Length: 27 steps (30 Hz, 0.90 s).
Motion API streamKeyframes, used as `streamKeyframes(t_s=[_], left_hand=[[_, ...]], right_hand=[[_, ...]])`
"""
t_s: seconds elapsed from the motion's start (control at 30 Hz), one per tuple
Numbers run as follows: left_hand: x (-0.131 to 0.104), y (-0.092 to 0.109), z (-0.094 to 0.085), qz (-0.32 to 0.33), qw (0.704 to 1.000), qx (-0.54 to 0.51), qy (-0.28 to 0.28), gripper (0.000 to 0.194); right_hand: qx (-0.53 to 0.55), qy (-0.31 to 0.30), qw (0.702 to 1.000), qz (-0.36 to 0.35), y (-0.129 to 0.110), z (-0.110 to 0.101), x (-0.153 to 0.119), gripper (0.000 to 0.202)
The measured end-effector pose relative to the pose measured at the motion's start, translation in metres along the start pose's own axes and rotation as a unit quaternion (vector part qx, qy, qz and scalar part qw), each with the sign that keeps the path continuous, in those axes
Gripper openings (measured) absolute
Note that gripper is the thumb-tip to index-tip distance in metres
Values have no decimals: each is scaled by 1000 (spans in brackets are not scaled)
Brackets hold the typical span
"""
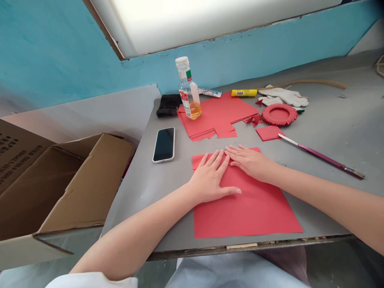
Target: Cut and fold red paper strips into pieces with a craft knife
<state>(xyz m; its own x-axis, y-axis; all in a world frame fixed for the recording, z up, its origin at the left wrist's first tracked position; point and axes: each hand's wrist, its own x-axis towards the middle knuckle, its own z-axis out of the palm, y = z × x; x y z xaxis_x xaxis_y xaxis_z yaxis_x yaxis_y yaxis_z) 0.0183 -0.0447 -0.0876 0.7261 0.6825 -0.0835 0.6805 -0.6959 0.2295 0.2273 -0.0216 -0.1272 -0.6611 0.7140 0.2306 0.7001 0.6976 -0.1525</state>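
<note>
A sheet of red paper [246,212] lies on the grey table near its front edge, with a strip along its far edge folded over or creased. My left hand [211,180] rests flat on the upper left of the sheet, fingers spread and thumb pointing right. Beside it my right hand [247,160] lies flat across the upper part of the paper, fingers stretched toward the left hand. The fingertips of both hands come close together at the far strip, and they cover part of it. Neither hand grips anything.
Left of the sheet lies a phone [164,145]. Behind are stacked red papers [219,114] under a glass bottle [189,94], a glue stick [244,93], white gloves [285,97] and a red pleated ring [279,115]. A purple-handled cutter [324,157] lies right. Cardboard boxes [87,184] stand left of the table.
</note>
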Motion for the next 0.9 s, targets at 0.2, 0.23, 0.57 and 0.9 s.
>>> streamKeyframes(t_s=[0.2,0.23,0.57,0.9], left_hand=[[-2,0,-5,15,1000,-11,-6,89],[-2,0,-5,14,1000,-7,-3,89],[0,1,-2,2,1000,13,5,88],[1,1,3,-5,1000,19,24,86]], right_hand=[[-34,-5,999,7,4,-4,-4,47],[-45,1,999,5,6,-5,-6,46],[-154,23,988,21,47,-35,-49,41],[-85,82,992,48,-12,-41,-34,45]])
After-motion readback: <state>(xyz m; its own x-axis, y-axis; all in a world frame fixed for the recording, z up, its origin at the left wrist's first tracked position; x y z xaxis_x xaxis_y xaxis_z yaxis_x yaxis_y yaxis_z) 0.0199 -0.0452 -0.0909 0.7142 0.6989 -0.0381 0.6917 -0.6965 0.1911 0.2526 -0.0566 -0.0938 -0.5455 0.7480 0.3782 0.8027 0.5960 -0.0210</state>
